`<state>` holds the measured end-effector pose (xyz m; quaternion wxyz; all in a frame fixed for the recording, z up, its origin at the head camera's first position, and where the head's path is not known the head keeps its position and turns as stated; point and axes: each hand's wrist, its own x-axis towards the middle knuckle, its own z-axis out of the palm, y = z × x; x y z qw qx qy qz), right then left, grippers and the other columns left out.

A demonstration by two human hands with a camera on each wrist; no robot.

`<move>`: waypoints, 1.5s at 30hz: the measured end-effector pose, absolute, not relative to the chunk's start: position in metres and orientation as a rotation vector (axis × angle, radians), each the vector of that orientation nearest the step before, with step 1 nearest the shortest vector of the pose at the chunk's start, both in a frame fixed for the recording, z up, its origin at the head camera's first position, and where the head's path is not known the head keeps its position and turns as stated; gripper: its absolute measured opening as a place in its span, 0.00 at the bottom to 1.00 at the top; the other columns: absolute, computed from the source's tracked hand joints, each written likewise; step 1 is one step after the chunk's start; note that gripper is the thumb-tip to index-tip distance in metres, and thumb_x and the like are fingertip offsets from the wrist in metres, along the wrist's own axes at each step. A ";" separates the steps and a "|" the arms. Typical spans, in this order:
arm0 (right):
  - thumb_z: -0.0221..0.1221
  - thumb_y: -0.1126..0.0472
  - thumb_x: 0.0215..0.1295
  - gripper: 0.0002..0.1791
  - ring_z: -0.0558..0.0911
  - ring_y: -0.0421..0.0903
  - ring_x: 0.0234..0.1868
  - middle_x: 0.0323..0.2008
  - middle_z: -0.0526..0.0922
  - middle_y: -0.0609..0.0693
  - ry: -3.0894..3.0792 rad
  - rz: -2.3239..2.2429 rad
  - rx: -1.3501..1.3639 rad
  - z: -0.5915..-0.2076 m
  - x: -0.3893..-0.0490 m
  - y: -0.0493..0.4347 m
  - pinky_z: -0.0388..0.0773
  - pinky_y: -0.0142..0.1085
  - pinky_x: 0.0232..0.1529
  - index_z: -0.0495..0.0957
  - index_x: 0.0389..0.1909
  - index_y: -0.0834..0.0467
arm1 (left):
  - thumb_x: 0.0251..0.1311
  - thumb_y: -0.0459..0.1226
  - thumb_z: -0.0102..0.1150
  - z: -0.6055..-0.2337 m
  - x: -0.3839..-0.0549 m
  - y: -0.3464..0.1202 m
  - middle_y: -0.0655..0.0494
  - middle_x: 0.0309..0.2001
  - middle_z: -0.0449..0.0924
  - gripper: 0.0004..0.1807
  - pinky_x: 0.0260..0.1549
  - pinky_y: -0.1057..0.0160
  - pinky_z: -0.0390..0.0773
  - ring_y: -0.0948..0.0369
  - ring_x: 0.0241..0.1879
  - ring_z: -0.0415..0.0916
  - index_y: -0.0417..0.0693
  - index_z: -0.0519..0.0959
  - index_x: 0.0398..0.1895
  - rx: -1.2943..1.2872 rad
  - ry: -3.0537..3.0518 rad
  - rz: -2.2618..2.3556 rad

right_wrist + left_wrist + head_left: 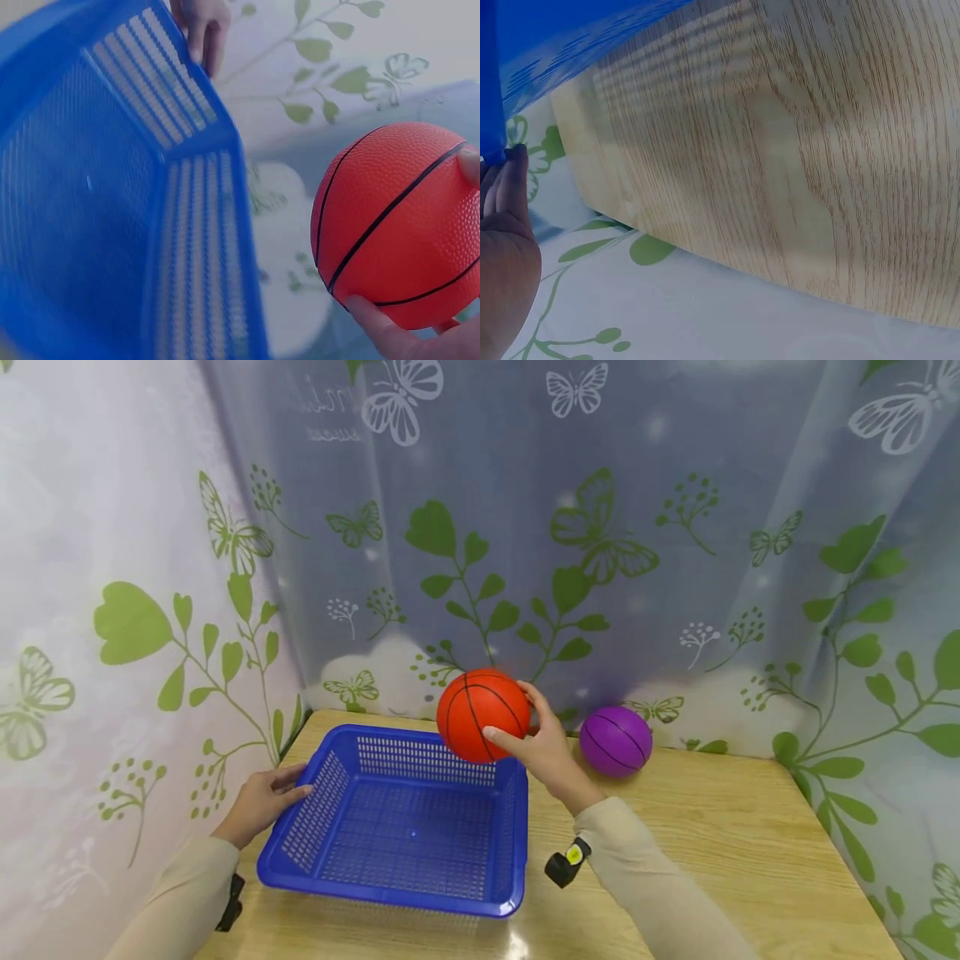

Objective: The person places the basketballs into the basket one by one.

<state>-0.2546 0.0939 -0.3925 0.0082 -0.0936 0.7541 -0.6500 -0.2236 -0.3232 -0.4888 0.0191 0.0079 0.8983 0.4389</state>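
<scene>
A red-orange toy basketball (480,712) with black lines is in my right hand (553,755), its thumb on the near side and fingers around the right side. In the head view the ball overlaps the back right rim of a blue plastic basket (390,897) with slotted walls. My left hand (262,802) grips the basket's left rim, thumb toward the inside. The right wrist view shows the basketball (394,229) beside the basket's wall (202,247), with the left hand (206,30) on the rim beyond.
A purple ball (616,742) with black lines sits on the wooden table (720,852) near the back edge, right of my right hand. Curtains (510,527) printed with leaves and butterflies close off the back and sides.
</scene>
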 end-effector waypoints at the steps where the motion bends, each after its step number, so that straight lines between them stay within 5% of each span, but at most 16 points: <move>1: 0.70 0.56 0.53 0.47 0.73 0.60 0.55 0.68 0.59 0.53 2.310 -2.051 -0.280 -0.397 -0.255 0.085 0.82 0.47 0.44 0.56 0.73 0.45 | 0.65 0.39 0.59 -0.488 -0.224 -0.323 0.29 0.61 0.68 0.31 0.50 0.55 0.79 0.39 0.59 0.70 0.27 0.65 0.64 0.021 2.795 1.358; 16: 0.70 0.52 0.53 0.45 0.77 0.64 0.53 0.66 0.62 0.57 2.006 -2.060 -0.064 -0.449 -0.242 -0.015 0.84 0.52 0.36 0.59 0.71 0.49 | 0.65 0.38 0.58 -0.485 -0.224 -0.321 0.29 0.60 0.68 0.30 0.51 0.52 0.78 0.38 0.58 0.70 0.28 0.66 0.64 -0.042 2.801 1.348; 36: 0.69 0.50 0.52 0.47 0.74 0.71 0.54 0.62 0.64 0.69 1.837 -2.033 0.252 -0.484 -0.225 -0.047 0.83 0.57 0.34 0.56 0.71 0.56 | 0.63 0.38 0.61 -0.485 -0.226 -0.316 0.28 0.58 0.70 0.30 0.46 0.58 0.81 0.40 0.56 0.74 0.27 0.67 0.63 -0.091 2.792 1.369; 45: 0.71 0.55 0.50 0.46 0.75 0.70 0.53 0.60 0.67 0.65 1.908 -2.005 0.276 -0.487 -0.215 -0.059 0.81 0.60 0.36 0.58 0.69 0.56 | 0.65 0.38 0.58 -0.490 -0.224 -0.319 0.29 0.60 0.68 0.30 0.48 0.59 0.80 0.40 0.58 0.71 0.29 0.65 0.65 -0.047 2.762 1.403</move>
